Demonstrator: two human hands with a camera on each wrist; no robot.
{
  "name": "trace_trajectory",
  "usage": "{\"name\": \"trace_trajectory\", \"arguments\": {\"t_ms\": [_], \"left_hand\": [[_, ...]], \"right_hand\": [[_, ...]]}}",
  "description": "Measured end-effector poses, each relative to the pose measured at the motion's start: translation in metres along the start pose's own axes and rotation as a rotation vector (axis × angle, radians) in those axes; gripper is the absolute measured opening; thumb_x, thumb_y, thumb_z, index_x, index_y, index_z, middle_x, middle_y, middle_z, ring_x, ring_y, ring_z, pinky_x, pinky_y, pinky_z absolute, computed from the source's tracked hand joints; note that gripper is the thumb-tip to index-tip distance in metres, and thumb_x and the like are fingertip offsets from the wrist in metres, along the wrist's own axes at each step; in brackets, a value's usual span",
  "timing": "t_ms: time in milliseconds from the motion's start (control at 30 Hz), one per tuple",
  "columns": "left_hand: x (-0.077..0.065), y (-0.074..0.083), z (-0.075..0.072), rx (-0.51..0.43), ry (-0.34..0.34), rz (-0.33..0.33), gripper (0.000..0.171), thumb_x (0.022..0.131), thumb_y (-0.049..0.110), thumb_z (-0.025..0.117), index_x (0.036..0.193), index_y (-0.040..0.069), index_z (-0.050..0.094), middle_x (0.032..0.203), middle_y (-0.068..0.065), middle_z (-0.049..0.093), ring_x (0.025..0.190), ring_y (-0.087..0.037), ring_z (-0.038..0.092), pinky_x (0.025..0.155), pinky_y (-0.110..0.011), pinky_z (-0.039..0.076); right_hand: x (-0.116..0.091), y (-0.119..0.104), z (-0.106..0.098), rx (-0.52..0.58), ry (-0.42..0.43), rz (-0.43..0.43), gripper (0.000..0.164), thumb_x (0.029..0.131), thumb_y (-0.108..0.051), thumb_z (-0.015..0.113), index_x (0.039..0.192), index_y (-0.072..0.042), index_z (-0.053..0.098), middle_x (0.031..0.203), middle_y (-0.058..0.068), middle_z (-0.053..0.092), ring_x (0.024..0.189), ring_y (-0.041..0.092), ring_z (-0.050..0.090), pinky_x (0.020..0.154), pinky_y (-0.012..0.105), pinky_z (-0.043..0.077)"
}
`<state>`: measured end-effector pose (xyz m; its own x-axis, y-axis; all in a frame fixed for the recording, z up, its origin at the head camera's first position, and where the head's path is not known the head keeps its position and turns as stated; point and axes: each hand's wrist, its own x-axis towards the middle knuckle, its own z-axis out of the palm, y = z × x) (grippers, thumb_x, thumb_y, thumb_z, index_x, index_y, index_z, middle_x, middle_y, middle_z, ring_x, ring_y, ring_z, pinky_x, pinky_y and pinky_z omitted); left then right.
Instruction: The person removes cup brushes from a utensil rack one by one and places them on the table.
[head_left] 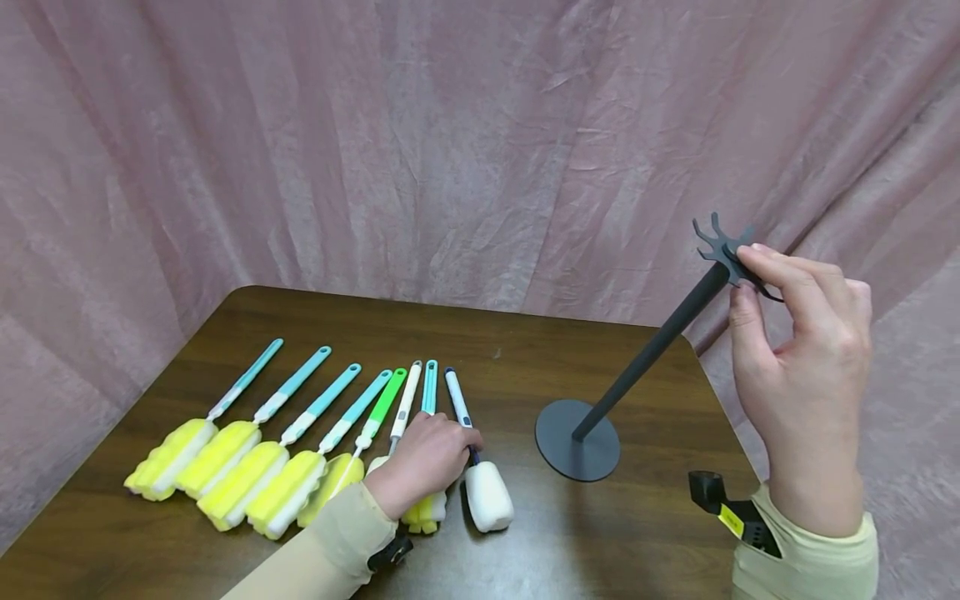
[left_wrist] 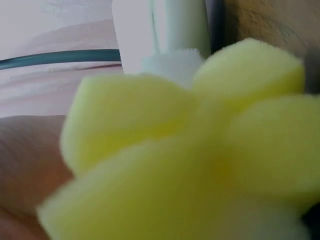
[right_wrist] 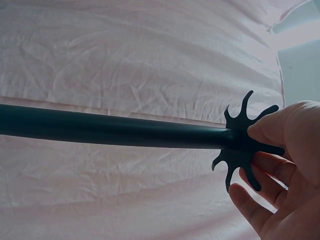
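My right hand pinches the hooked crown of a dark grey rack stand between thumb and fingers. In the right wrist view, several curved hooks fan out from the top of its pole. Over the right end of a row of bottle brushes, my left hand grips the neck of a white sponge brush with a white and dark-blue handle. Beneath that hand lies a turquoise-handled brush with a yellow sponge head; yellow sponge fills much of the left wrist view.
Left of the hand lie several yellow-and-white sponge brushes with turquoise handles, a green-handled one and a white-handled one. The stand's round base rests on the brown table. A pink curtain hangs behind.
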<state>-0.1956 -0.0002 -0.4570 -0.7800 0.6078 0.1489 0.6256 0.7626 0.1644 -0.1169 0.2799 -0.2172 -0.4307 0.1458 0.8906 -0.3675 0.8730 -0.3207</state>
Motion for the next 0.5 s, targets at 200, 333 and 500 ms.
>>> {"name": "trace_trajectory", "arguments": {"t_ms": [200,333,500], "left_hand": [[-0.001,-0.0047,-0.0002,-0.016,-0.009,-0.003,0.031,0.09,0.007,0.054,0.099,0.026,0.076,0.084,0.009,0.069,0.072,-0.017,0.057,0.067,-0.038,0.043],[-0.003,-0.0066,-0.002,-0.01,-0.018,-0.024,0.03,0.089,0.005,0.055,0.098,0.025,0.075,0.084,0.008,0.069,0.072,-0.017,0.057,0.066,-0.037,0.042],[-0.0045,-0.0061,-0.0042,0.007,-0.035,-0.041,0.02,0.091,0.013,0.06,0.098,0.024,0.075,0.087,0.006,0.069,0.074,-0.019,0.057,0.068,-0.037,0.041]], "right_hand": [[0.0006,-0.0022,-0.0001,0.004,0.004,-0.001,0.027,0.094,-0.006,0.061,0.118,-0.003,0.073,0.121,0.011,0.068,0.106,0.035,0.049,0.087,0.021,0.027],[0.0006,-0.0048,-0.0001,0.001,0.0,0.0,0.027,0.093,-0.005,0.061,0.118,-0.003,0.072,0.121,0.013,0.067,0.107,0.036,0.049,0.086,0.021,0.027],[0.0011,-0.0054,0.0005,0.007,0.001,-0.004,0.028,0.092,-0.003,0.061,0.117,-0.001,0.072,0.121,0.015,0.067,0.105,0.036,0.048,0.085,0.021,0.026]]}}
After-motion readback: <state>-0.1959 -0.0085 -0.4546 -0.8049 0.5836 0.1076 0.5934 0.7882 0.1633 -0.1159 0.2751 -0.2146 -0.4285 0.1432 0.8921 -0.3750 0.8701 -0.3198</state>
